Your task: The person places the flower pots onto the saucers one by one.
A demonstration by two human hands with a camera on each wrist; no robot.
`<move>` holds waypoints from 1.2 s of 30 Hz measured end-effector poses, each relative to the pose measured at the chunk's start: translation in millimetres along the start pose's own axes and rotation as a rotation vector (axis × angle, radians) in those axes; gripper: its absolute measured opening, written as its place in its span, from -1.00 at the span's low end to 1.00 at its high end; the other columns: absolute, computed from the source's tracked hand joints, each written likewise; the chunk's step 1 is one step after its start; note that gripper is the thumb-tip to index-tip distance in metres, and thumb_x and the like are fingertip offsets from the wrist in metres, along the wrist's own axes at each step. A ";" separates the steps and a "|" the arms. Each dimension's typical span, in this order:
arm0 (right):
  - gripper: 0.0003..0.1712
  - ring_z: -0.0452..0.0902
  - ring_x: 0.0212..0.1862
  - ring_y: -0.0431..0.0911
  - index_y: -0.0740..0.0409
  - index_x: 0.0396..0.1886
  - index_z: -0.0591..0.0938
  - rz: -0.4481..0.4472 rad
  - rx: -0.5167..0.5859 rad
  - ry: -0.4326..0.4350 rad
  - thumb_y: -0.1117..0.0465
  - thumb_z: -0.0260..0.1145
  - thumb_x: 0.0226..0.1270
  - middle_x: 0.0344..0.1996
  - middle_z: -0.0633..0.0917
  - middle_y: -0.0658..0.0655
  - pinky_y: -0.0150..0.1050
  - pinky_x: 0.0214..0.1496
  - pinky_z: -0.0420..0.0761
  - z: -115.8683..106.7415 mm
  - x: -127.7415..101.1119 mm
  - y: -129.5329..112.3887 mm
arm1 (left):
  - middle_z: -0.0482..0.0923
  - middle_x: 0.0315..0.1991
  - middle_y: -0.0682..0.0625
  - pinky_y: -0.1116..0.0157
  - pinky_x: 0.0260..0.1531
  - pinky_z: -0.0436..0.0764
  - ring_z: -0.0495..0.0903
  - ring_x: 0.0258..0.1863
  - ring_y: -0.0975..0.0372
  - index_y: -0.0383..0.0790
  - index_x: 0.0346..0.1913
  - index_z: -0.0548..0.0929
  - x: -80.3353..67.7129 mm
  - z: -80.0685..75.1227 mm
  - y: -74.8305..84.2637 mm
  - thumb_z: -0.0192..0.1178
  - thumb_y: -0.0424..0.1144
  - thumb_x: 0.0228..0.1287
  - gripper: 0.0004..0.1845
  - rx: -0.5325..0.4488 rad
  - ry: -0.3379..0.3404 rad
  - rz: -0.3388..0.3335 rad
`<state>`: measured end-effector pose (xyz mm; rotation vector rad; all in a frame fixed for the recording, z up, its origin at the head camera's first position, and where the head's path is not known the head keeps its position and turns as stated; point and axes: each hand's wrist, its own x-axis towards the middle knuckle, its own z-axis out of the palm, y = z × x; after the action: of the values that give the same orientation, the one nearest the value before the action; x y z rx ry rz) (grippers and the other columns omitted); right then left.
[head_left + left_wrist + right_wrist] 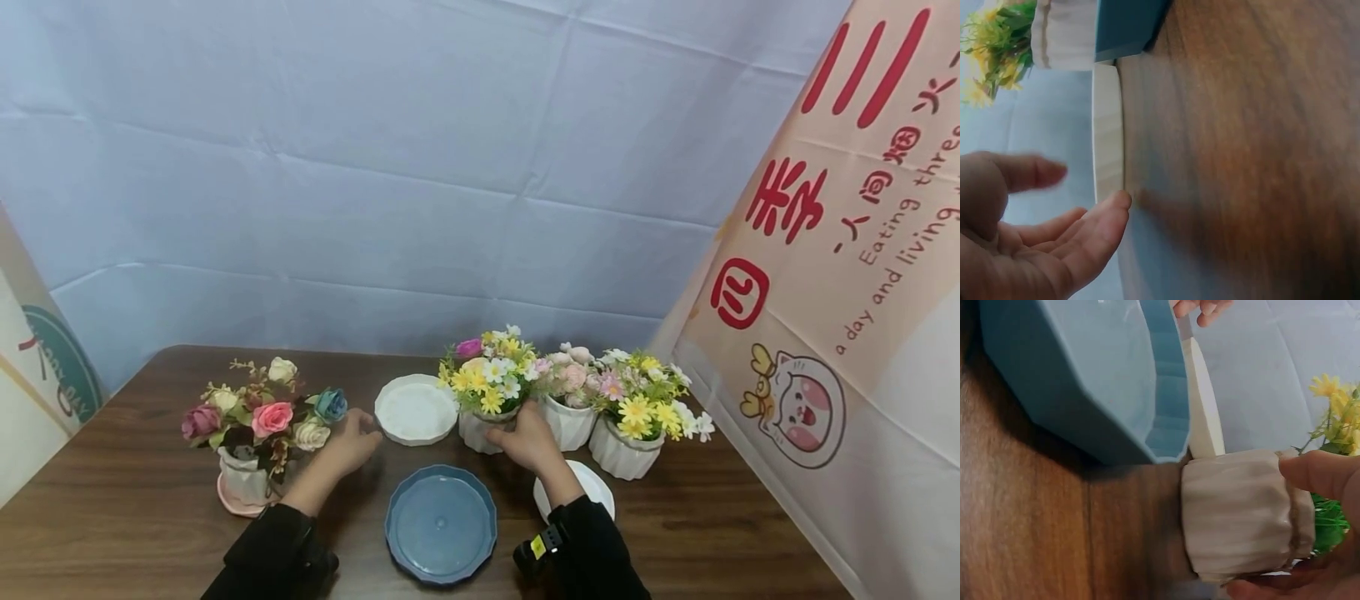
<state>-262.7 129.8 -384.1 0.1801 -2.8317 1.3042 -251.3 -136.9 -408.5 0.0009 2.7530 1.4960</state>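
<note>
My right hand grips a ribbed white flowerpot of yellow and white artificial flowers. The right wrist view shows its thumb across the upper part of the pot and the other fingers on the opposite side. My left hand is just left of a scalloped white plate, thumb and fingers apart, holding nothing. In the left wrist view its fingertips reach the edge of that plate; whether they touch it I cannot tell. Nearer me lies a blue scalloped plate.
Left stands a pot of mixed roses on a pink saucer. To the right are a pot of pale pink flowers and another yellow-and-white one. A small white plate lies partly under my right forearm. Cloth hangs behind the table.
</note>
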 end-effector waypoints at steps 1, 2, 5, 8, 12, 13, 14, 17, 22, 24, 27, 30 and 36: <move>-0.03 0.36 0.08 0.27 0.58 0.27 0.06 -0.001 0.021 0.004 0.17 0.40 0.09 0.10 0.34 0.51 0.05 -0.02 0.45 0.8 0.9 0.7 | 0.42 -0.45 -0.21 0.16 -0.43 0.50 0.48 -0.46 0.06 -0.60 -0.16 0.35 1.3 1.3 -0.4 0.00 -0.43 0.06 -0.71 -0.003 0.009 0.010; 0.03 0.27 0.17 0.30 0.57 0.30 -0.01 0.006 0.042 0.006 0.16 0.41 0.08 0.17 0.27 0.54 0.07 0.06 0.41 1.7 1.9 1.4 | 0.43 -0.48 -0.19 0.19 -0.46 0.50 0.48 -0.49 0.07 -0.61 -0.18 0.36 2.6 2.5 -0.7 -0.02 -0.44 0.04 -0.72 -0.003 0.018 0.022; 0.17 0.16 0.25 0.32 0.57 0.33 -0.17 0.035 0.081 0.005 0.14 0.43 0.07 0.22 0.19 0.59 0.09 0.17 0.32 4.4 5.0 3.8 | 0.43 -0.57 -0.14 0.27 -0.58 0.47 0.46 -0.59 0.13 -0.61 -0.25 0.39 5.7 5.5 -1.4 -0.06 -0.47 0.00 -0.75 -0.001 0.025 0.027; 0.23 0.14 0.27 0.30 0.52 0.36 -0.21 0.042 0.081 0.018 0.11 0.46 0.03 0.24 0.18 0.57 0.09 0.21 0.28 6.8 8.5 6.1 | 0.42 -0.66 -0.09 0.33 -0.68 0.42 0.43 -0.68 0.18 -0.56 -0.35 0.44 10.4 7.2 -1.1 -0.06 -0.49 -0.01 -0.84 0.015 0.017 0.000; 0.19 0.20 0.23 0.31 0.47 0.36 -0.10 0.024 0.074 0.044 0.07 0.48 -0.01 0.22 0.23 0.53 0.11 0.18 0.31 9.9 13.3 8.2 | 0.44 -0.70 -0.11 0.34 -0.73 0.46 0.45 -0.73 0.20 -0.60 -0.33 0.44 17.6 6.0 0.8 -0.08 -0.51 0.04 -0.83 0.001 0.003 -0.065; 0.18 0.22 0.22 0.31 0.47 0.35 -0.08 0.025 0.075 0.046 0.06 0.48 -0.02 0.21 0.25 0.52 0.11 0.16 0.33 10.5 14.3 8.9 | 0.44 -0.70 -0.12 0.34 -0.74 0.49 0.47 -0.73 0.19 -0.62 -0.30 0.43 19.1 5.5 1.3 -0.07 -0.49 0.07 -0.81 -0.011 0.002 -0.083; 0.18 0.23 0.21 0.30 0.47 0.35 -0.06 0.028 0.074 0.046 0.05 0.49 -0.02 0.20 0.25 0.51 0.10 0.14 0.34 11.0 15.6 9.6 | 0.45 -0.69 -0.13 0.33 -0.73 0.51 0.49 -0.73 0.19 -0.66 -0.25 0.42 19.9 4.7 2.0 -0.06 -0.48 0.08 -0.77 -0.011 0.001 -0.095; 0.18 0.26 0.18 0.31 0.51 0.32 -0.02 0.045 0.057 0.044 0.04 0.51 -0.05 0.18 0.27 0.51 0.09 0.10 0.39 10.7 18.3 10.9 | 0.46 -0.71 -0.12 0.34 -0.72 0.52 0.49 -0.75 0.20 -0.65 -0.25 0.43 21.8 3.3 3.3 0.00 -0.42 0.11 -0.74 -0.001 0.007 -0.120; 0.16 0.23 0.19 0.31 0.50 0.31 0.06 0.057 0.004 0.036 0.04 0.54 -0.09 0.19 0.25 0.51 0.08 0.13 0.37 7.3 20.9 10.0 | 0.42 -0.81 -0.05 0.38 -0.76 0.49 0.44 -0.83 0.25 -0.55 -0.44 0.47 28.6 5.6 0.4 0.10 -0.38 0.11 -0.81 0.010 0.034 -0.132; 0.16 0.22 0.21 0.31 0.47 0.32 0.07 0.060 -0.013 0.037 0.05 0.55 -0.11 0.20 0.25 0.49 0.08 0.15 0.36 6.0 22.2 9.6 | 0.45 -0.80 -0.07 0.37 -0.75 0.52 0.47 -0.82 0.25 -0.59 -0.41 0.50 32.2 6.7 -1.1 0.12 -0.37 0.13 -0.78 0.008 0.035 -0.140; 0.16 0.23 0.20 0.30 0.47 0.31 0.10 0.076 -0.042 0.034 0.05 0.56 -0.14 0.19 0.26 0.49 0.07 0.14 0.37 4.9 24.3 9.1 | 0.50 -0.76 -0.10 0.35 -0.72 0.57 0.52 -0.78 0.23 -0.65 -0.31 0.51 36.0 6.9 -2.3 0.13 -0.38 0.13 -0.73 -0.009 0.025 -0.158; 0.16 0.23 0.20 0.30 0.48 0.31 0.10 0.097 -0.047 0.025 0.07 0.57 -0.15 0.19 0.25 0.49 0.05 0.14 0.37 4.5 25.5 8.3 | 0.53 -0.74 -0.12 0.33 -0.71 0.59 0.56 -0.75 0.21 -0.68 -0.27 0.51 37.6 5.8 -2.2 0.12 -0.40 0.11 -0.72 -0.026 0.010 -0.176; 0.17 0.22 0.20 0.30 0.47 0.32 0.09 0.097 -0.062 0.020 0.08 0.58 -0.16 0.21 0.23 0.49 0.06 0.14 0.37 4.5 26.7 8.7 | 0.54 -0.74 -0.15 0.31 -0.67 0.61 0.58 -0.74 0.20 -0.65 -0.36 0.53 37.6 4.4 0.1 0.05 -0.46 0.07 -0.79 -0.095 -0.006 -0.203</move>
<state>-290.0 129.4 -391.8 0.0290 -2.8924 1.2245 -288.9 -133.0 -411.1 -0.2664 2.5819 1.5660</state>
